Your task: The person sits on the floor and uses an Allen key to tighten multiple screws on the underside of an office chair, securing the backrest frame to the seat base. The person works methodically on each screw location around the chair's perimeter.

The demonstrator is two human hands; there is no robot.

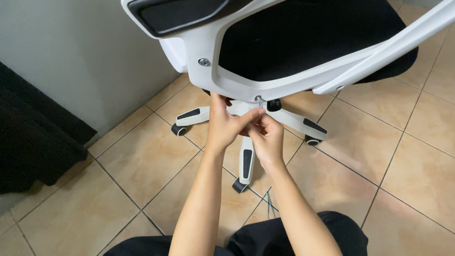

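Observation:
A white office chair frame point(208, 38) with a black mesh back point(302, 30) leans toward me. A small metal bolt point(259, 99) sticks out of the frame's lower edge. My left hand point(225, 123) reaches up with its fingertips pinched at that bolt. My right hand point(266, 137) is curled just below and touches the left hand's fingers. Whether a tool is held there is hidden by the fingers. A second screw point(204, 62) sits in the frame further left.
The chair's white star base point(247, 157) with black castors stands on beige floor tiles point(426, 178). A grey wall point(54, 36) and a dark cloth-covered object point(8, 131) are at left. My knees in black trousers point(272, 247) are at the bottom.

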